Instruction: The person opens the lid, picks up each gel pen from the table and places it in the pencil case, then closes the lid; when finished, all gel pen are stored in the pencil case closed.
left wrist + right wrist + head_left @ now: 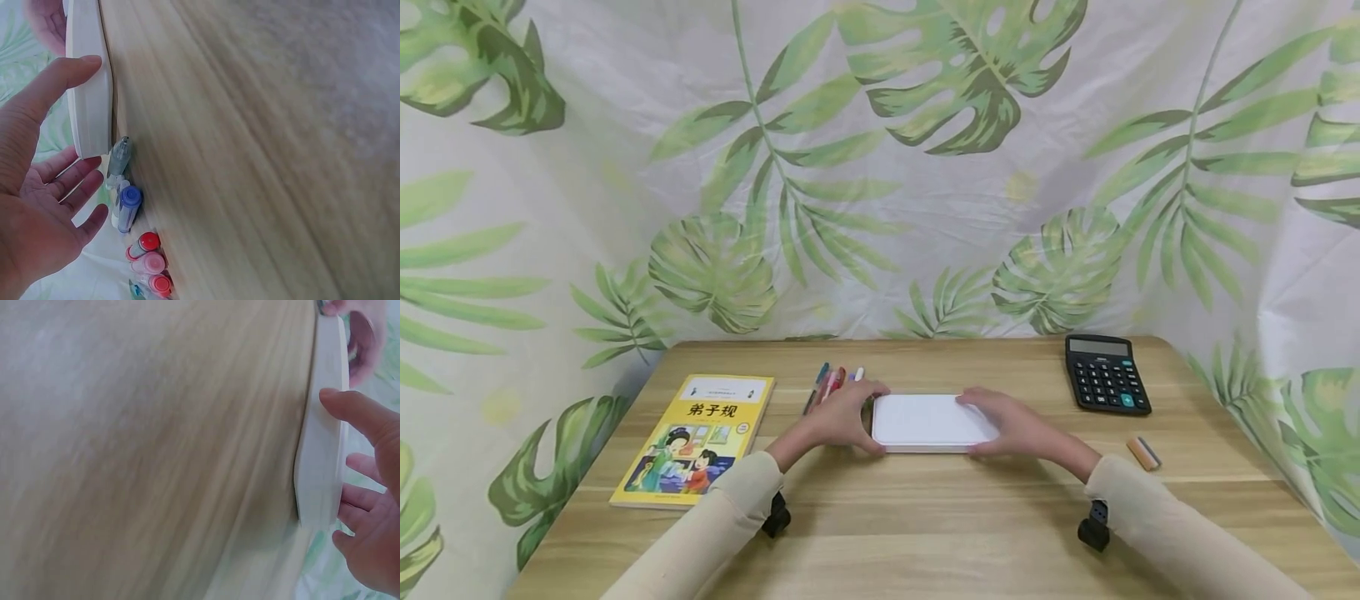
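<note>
A flat white rectangular box (934,421) with rounded corners lies level at the middle of the table; whether it is slightly raised I cannot tell. My left hand (844,417) grips its left end, the thumb pressed on the near side (90,112) and the fingers towards the far side. From the right end, my right hand (1017,423) holds it the same way, thumb on the near side (322,437). Several pens (827,385) lie just beyond the left hand, partly hidden by it. Their blue (130,197) and red caps (149,241) show in the left wrist view.
To the left lies a yellow picture book (696,442), close to the left forearm. A black calculator (1107,375) sits at the back right, with a small orange and grey block (1144,454) nearer. Behind the wooden table (880,533) hangs a leaf-patterned cloth (925,208).
</note>
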Demonstrator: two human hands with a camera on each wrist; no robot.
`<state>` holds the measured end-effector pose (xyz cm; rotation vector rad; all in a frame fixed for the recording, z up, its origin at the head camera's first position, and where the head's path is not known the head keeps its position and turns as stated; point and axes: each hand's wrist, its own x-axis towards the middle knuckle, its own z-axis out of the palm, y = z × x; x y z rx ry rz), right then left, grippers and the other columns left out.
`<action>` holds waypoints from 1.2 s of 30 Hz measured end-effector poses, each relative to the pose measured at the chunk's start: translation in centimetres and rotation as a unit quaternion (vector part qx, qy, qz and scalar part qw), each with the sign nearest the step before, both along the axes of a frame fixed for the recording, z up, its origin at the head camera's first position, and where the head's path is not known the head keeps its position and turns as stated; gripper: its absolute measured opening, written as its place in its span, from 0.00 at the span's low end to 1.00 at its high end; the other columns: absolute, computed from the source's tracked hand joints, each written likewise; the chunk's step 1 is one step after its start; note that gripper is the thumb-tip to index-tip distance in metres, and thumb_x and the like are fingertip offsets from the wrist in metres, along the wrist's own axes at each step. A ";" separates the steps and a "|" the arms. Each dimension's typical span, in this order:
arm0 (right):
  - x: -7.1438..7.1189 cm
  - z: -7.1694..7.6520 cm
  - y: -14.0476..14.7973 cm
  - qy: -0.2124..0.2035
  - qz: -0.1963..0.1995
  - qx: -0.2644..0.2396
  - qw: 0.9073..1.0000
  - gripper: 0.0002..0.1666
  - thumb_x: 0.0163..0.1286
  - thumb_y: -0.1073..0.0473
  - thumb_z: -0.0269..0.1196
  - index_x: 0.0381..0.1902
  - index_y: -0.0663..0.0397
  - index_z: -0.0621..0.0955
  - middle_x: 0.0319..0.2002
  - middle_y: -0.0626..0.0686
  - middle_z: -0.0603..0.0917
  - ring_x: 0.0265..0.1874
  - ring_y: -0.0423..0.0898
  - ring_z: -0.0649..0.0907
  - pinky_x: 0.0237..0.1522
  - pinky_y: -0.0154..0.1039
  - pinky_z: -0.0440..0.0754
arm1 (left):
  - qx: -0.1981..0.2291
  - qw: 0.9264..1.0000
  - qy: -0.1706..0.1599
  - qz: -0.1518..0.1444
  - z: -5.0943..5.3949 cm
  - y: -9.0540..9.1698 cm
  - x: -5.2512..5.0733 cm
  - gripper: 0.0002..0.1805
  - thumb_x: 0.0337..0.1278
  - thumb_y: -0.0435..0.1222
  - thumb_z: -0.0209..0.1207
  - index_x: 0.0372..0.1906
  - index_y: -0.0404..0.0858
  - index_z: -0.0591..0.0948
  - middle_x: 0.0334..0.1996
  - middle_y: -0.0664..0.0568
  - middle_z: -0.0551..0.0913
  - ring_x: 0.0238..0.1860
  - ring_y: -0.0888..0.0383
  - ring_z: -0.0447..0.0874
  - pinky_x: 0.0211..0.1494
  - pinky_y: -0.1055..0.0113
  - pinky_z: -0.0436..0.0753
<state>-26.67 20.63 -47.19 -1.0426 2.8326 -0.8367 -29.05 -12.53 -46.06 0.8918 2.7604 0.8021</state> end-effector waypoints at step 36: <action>0.2 0.5 -3.6 0.116 0.029 0.073 0.990 0.35 0.51 0.50 0.77 0.57 0.55 0.83 0.60 0.57 0.83 0.59 0.54 0.83 0.59 0.50 0.83 | -0.047 0.999 0.009 0.011 0.5 0.9 -0.3 0.50 0.28 0.46 0.84 0.64 0.35 0.76 0.60 0.46 0.81 0.64 0.48 0.76 0.71 0.53 0.74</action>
